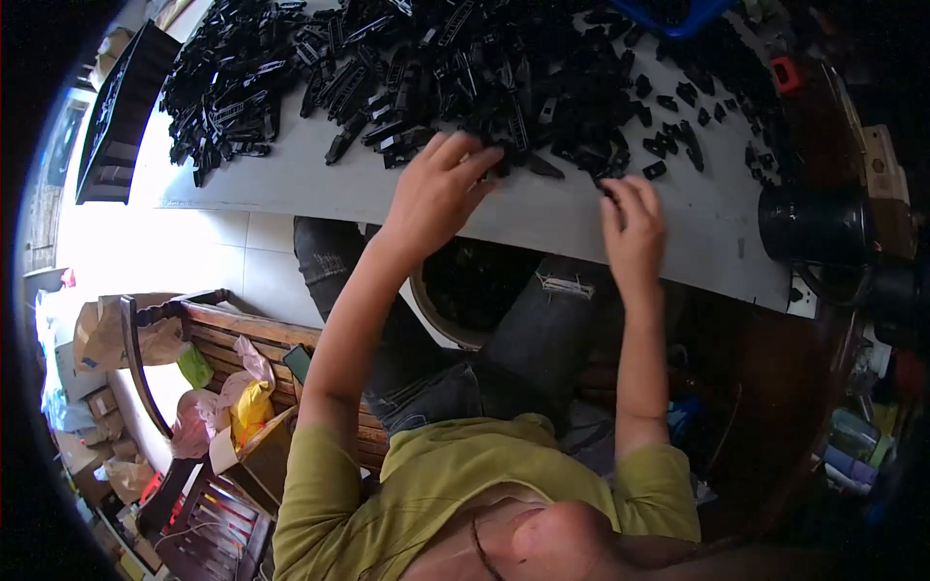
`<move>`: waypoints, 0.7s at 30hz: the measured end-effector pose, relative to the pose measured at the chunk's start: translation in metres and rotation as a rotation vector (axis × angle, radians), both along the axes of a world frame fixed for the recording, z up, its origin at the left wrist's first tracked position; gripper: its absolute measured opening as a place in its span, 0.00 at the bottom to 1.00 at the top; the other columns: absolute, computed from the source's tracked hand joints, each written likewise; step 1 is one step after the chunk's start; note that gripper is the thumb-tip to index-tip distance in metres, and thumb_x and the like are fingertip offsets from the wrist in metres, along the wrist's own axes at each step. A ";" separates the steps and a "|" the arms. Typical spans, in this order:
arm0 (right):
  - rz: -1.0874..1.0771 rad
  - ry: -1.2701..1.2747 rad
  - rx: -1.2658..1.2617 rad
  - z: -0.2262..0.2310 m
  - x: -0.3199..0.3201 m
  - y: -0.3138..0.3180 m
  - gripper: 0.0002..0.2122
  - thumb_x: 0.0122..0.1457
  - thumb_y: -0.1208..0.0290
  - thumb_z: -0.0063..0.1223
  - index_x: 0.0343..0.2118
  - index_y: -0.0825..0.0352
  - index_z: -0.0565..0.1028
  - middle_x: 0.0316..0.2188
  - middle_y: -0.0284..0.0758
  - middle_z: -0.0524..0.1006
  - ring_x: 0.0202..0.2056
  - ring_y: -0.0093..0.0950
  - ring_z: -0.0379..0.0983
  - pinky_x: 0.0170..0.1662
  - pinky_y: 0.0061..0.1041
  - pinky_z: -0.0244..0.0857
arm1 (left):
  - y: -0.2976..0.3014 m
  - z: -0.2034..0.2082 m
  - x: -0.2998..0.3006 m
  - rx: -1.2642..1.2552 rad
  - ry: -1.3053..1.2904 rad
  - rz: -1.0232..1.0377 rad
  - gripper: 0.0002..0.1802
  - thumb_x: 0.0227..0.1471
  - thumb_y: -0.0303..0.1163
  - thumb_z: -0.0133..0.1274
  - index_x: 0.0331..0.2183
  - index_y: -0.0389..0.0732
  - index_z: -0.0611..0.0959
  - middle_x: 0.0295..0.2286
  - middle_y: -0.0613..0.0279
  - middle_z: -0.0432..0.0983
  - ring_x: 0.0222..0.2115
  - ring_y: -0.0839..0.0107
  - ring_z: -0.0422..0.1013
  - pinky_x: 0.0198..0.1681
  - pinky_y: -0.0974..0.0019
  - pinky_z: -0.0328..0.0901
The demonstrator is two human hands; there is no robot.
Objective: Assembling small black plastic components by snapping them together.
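Hovering at the near edge of a heap of black plastic parts (417, 92), the left hand (441, 194) angles away from the body and to the right, its fingers bent and thumb below; whether anything sits between its fingertips cannot be told. The right hand (635, 232), well apart from it, stands over the pale worktop (702, 218) with thumb and forefinger pinched on a small black piece (604, 189), which is mostly covered, so its direction cannot be made out. Between the two hands, just in front of the heap, a tapered black part (544, 168) lies flat, its long axis slanting from upper left to lower right and its narrow end toward the right hand's side. Left of the left hand, an elongated black part (346, 138) runs from lower left to upper right, and beyond it a slotted strip (455, 22) slants likewise. Smaller loose pieces (666, 143) scatter to the right, pointing various ways. A blue tray (676, 29) stands at the far side, a black bucket (814, 223) by the right end, and a round tub (421, 290) between the person's knees, partly under the worktop edge.
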State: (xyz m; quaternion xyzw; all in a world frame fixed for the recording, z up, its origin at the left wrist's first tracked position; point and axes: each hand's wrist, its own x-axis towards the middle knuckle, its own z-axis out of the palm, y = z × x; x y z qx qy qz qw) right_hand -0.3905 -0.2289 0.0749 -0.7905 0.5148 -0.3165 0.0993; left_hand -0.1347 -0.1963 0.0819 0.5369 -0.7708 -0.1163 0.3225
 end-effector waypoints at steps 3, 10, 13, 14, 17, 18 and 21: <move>-0.064 0.156 0.086 -0.013 -0.026 -0.005 0.13 0.53 0.78 0.56 0.42 0.67 0.73 0.42 0.36 0.72 0.36 0.35 0.73 0.38 0.30 0.68 | -0.022 -0.001 -0.009 -0.153 -0.318 0.085 0.25 0.40 0.31 0.62 0.44 0.45 0.78 0.35 0.60 0.68 0.38 0.63 0.66 0.38 0.61 0.65; -0.038 0.223 -0.073 -0.016 -0.019 -0.002 0.12 0.52 0.78 0.57 0.41 0.65 0.74 0.41 0.35 0.71 0.37 0.35 0.72 0.38 0.32 0.68 | -0.009 -0.010 -0.005 -0.332 -0.324 0.200 0.16 0.39 0.27 0.55 0.37 0.42 0.79 0.33 0.63 0.68 0.33 0.65 0.67 0.37 0.65 0.64; -0.074 0.285 -0.112 -0.027 -0.021 -0.002 0.10 0.53 0.78 0.56 0.40 0.66 0.75 0.40 0.35 0.71 0.38 0.35 0.72 0.39 0.32 0.68 | -0.008 -0.012 -0.008 -0.302 -0.271 0.181 0.15 0.40 0.26 0.55 0.35 0.42 0.79 0.35 0.64 0.69 0.33 0.65 0.67 0.37 0.64 0.64; -0.084 0.236 -0.134 -0.032 -0.023 -0.002 0.09 0.54 0.78 0.55 0.40 0.66 0.76 0.40 0.35 0.70 0.38 0.35 0.72 0.39 0.31 0.67 | -0.007 -0.014 -0.008 -0.259 -0.260 0.144 0.14 0.40 0.26 0.55 0.35 0.42 0.78 0.36 0.64 0.70 0.33 0.65 0.67 0.37 0.64 0.65; -0.096 0.071 -0.171 -0.034 -0.023 -0.001 0.08 0.58 0.76 0.51 0.41 0.67 0.76 0.40 0.35 0.71 0.37 0.33 0.72 0.39 0.29 0.67 | -0.004 -0.015 -0.006 -0.197 -0.335 0.103 0.14 0.41 0.28 0.55 0.36 0.42 0.78 0.37 0.63 0.71 0.35 0.64 0.68 0.38 0.63 0.65; -0.097 -0.043 -0.188 -0.033 -0.023 0.001 0.08 0.60 0.75 0.50 0.42 0.68 0.75 0.40 0.35 0.72 0.36 0.30 0.72 0.39 0.29 0.67 | -0.004 -0.017 -0.005 -0.196 -0.335 0.102 0.14 0.41 0.28 0.55 0.36 0.42 0.78 0.37 0.63 0.71 0.35 0.64 0.68 0.38 0.63 0.65; -0.252 -0.443 -0.006 -0.035 -0.027 0.008 0.10 0.63 0.73 0.46 0.45 0.67 0.73 0.39 0.34 0.73 0.34 0.26 0.72 0.38 0.27 0.67 | -0.003 -0.016 -0.006 -0.241 -0.238 0.117 0.14 0.42 0.27 0.56 0.36 0.41 0.78 0.37 0.60 0.71 0.36 0.61 0.69 0.38 0.61 0.66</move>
